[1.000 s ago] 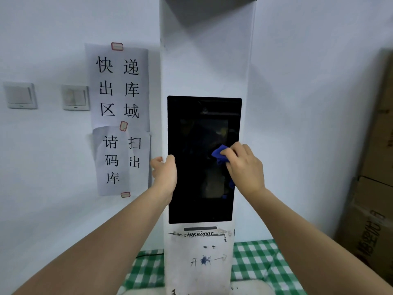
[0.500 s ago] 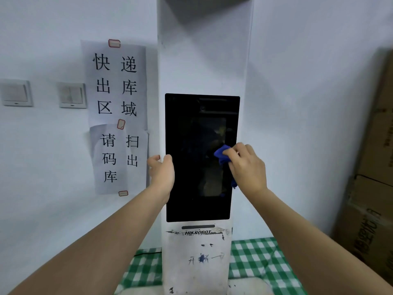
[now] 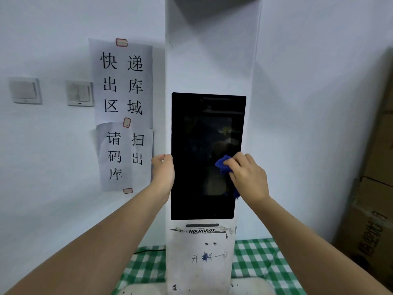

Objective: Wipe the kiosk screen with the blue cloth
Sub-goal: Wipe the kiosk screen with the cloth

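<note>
My left hand is wrapped around the near side edge of the white kiosk, thumb and fingers curled onto its corner just beside the dark screen; I judge I hold it there to steady the tall, narrow column so that it does not rock while I press on the glass. That hand is closed on the kiosk body and carries nothing else. My right hand is bunched around the blue cloth, the fingers folded together over it so that only a crumpled wad pokes out past my fingertips toward the middle of the screen, and a small tail of it hangs below the heel of my palm. The cloth is pressed flat against the glass under my fingers, on the side of the screen nearest this hand, roughly at mid-height. Balling it up gives me a firm pad to push with, I think, rather than a loose sheet that would slide. Above my knuckles and below my wrist the screen lies bare, so much of it seems left to cover.
</note>
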The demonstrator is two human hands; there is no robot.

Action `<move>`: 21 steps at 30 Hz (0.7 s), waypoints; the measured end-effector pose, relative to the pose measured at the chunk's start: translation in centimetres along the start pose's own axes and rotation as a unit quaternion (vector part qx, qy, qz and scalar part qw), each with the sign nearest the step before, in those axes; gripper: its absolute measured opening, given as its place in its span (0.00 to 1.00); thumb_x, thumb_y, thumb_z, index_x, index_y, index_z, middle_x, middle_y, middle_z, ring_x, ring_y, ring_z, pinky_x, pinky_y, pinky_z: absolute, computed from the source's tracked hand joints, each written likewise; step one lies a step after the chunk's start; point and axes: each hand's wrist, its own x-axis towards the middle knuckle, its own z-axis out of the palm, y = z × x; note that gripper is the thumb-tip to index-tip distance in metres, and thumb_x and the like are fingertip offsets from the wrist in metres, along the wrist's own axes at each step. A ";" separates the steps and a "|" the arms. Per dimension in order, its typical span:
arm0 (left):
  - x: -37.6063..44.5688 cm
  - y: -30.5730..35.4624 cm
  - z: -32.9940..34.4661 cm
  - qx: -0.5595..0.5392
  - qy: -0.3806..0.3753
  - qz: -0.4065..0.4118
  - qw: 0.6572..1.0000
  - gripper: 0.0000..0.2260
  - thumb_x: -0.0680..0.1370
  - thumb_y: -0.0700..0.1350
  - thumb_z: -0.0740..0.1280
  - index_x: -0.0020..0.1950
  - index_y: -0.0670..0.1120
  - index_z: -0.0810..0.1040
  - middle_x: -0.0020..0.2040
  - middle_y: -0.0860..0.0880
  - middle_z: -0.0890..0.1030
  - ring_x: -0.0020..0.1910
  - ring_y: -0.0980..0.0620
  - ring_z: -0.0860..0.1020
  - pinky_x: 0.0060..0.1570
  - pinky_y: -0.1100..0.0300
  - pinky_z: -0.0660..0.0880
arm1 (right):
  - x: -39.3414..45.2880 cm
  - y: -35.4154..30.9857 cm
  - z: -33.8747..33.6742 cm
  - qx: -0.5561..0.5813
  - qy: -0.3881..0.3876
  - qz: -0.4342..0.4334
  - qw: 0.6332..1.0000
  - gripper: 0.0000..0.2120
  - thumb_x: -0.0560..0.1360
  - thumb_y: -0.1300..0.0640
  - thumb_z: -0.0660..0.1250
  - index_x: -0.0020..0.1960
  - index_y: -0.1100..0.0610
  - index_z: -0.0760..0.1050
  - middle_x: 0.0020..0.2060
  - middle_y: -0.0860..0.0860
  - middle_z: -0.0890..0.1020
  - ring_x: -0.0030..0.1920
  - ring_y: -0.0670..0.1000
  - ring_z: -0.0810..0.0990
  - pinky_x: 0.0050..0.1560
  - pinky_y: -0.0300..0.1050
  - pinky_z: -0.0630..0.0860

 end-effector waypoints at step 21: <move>2.5 -2.8 -0.7 -0.039 -0.033 -0.022 0.998 0.23 0.66 0.52 0.53 0.58 0.46 0.70 0.52 0.47 0.71 0.51 0.47 0.71 0.57 0.50 0.70 | -0.6 1.2 -0.5 -0.003 -0.014 0.022 1.000 0.12 0.61 0.70 0.74 0.41 0.59 0.79 0.37 0.53 0.77 0.34 0.55 0.75 0.19 0.40 0.65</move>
